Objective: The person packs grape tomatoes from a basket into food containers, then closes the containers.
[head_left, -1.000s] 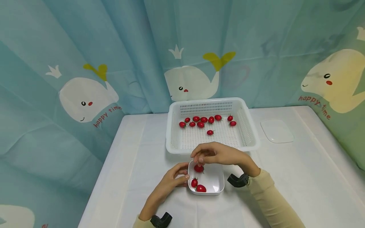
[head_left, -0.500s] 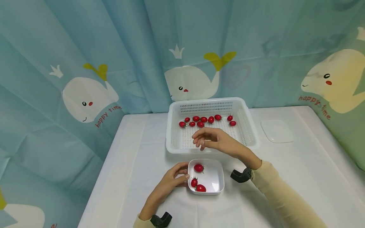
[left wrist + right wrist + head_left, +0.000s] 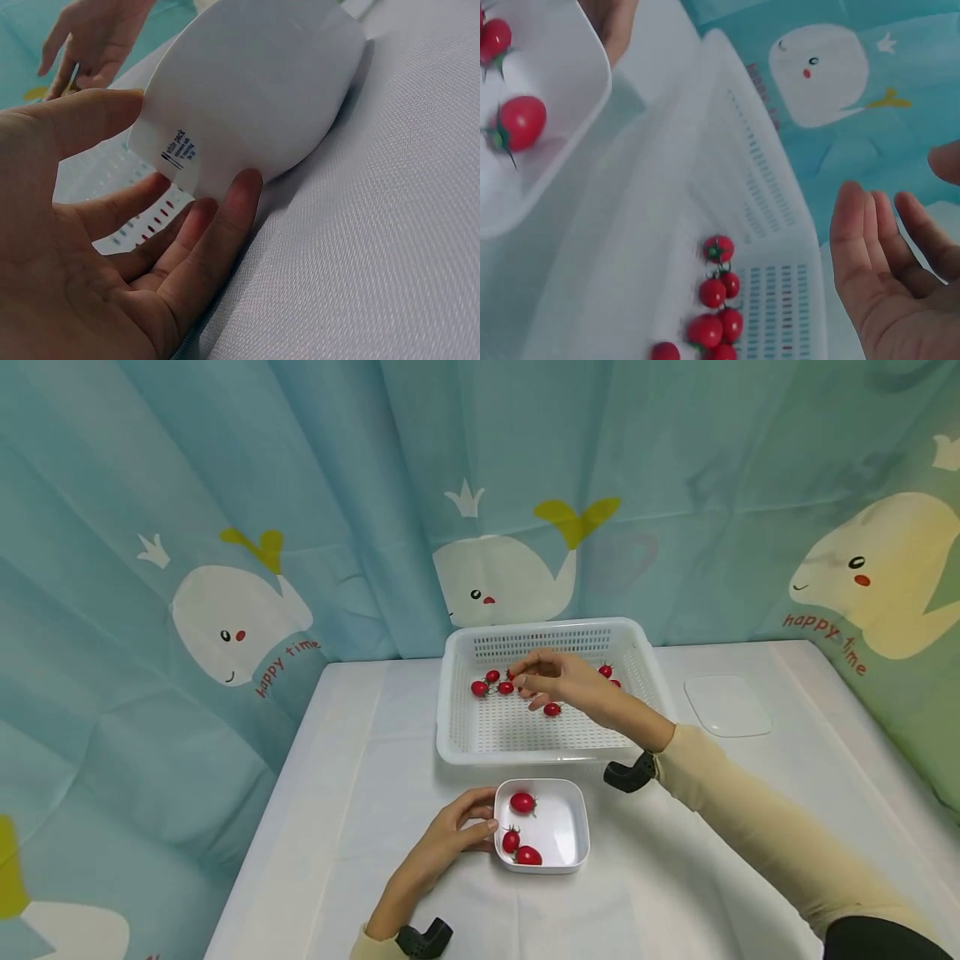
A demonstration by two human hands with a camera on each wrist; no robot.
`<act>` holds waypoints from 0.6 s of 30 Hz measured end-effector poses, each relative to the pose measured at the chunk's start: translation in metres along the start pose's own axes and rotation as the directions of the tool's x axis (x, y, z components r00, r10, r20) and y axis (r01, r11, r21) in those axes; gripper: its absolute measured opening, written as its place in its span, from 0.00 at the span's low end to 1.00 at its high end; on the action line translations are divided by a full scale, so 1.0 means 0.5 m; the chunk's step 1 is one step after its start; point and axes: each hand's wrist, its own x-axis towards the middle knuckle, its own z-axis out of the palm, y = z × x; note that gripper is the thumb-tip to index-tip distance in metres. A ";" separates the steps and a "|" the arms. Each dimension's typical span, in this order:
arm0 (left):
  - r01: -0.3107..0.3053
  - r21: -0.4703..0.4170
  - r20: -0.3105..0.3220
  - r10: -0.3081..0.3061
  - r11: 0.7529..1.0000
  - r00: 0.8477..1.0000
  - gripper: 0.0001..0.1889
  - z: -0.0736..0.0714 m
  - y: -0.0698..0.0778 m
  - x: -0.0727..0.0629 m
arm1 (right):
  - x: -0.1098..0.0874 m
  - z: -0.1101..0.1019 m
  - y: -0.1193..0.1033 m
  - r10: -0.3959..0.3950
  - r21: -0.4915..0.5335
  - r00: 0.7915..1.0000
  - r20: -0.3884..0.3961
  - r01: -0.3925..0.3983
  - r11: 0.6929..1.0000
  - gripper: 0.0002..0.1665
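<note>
My left hand (image 3: 447, 837) holds the left side of a small white square box (image 3: 564, 827), its thumb and fingertips against the wall in the left wrist view. Inside the box lie 3 cherry tomatoes, one of them a tomato (image 3: 522, 803) near the far left corner. My right hand (image 3: 564, 680) hovers over the white perforated basket (image 3: 468, 745), fingers loosely bent with nothing held. Several cherry tomatoes in the basket show around it, among them a tomato (image 3: 552, 709) just below the hand. Others behind the hand are partly hidden in the head view.
A clear flat lid (image 3: 727, 706) lies on the white-covered table (image 3: 390, 735), right of the basket. Behind the table hangs a blue curtain (image 3: 360, 510) printed with whales. The basket stands at the table's back, with the box in front of it.
My right hand has let go of a tomato in the box and moved up and away over the basket. The left hand stays at the box.
</note>
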 end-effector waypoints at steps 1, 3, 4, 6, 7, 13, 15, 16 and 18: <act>0.002 0.001 -0.002 -0.002 1.000 1.000 0.30 -0.001 -0.001 0.000 | 0.008 -0.003 -0.003 0.014 0.002 1.000 -0.002 -0.014 1.000 0.22; 0.005 0.003 -0.006 -0.005 1.000 1.000 0.30 -0.002 -0.001 0.000 | 0.025 -0.010 -0.008 0.041 -0.001 0.999 -0.001 -0.041 0.999 0.21; 0.007 0.004 -0.008 -0.007 1.000 1.000 0.30 -0.002 -0.002 0.000 | 0.033 -0.013 -0.009 0.055 -0.020 0.998 -0.004 -0.055 0.998 0.21; 0.008 0.007 -0.009 -0.008 1.000 1.000 0.30 -0.003 -0.002 0.000 | 0.050 -0.019 -0.008 0.065 -0.062 0.998 -0.008 -0.065 0.996 0.20; 0.008 0.007 -0.009 -0.008 1.000 1.000 0.30 -0.003 -0.002 0.000 | 0.059 -0.021 -0.007 0.070 -0.077 0.997 -0.009 -0.071 0.995 0.20; 0.006 0.010 -0.009 -0.006 1.000 1.000 0.30 -0.003 -0.002 0.000 | 0.104 -0.024 0.010 0.082 -0.181 0.996 -0.016 -0.084 0.980 0.19; 0.007 0.011 -0.010 -0.007 1.000 1.000 0.30 -0.003 -0.002 0.000 | 0.119 -0.026 0.018 0.088 -0.217 0.996 -0.015 -0.089 0.972 0.19; 0.008 0.012 -0.010 -0.008 1.000 1.000 0.30 -0.003 -0.003 0.000 | 0.125 -0.027 0.021 0.092 -0.235 0.996 -0.016 -0.094 0.967 0.20; 0.009 0.014 -0.010 -0.008 1.000 1.000 0.30 -0.005 -0.002 0.000 | 0.139 -0.029 0.028 0.103 -0.257 0.994 -0.020 -0.105 0.961 0.20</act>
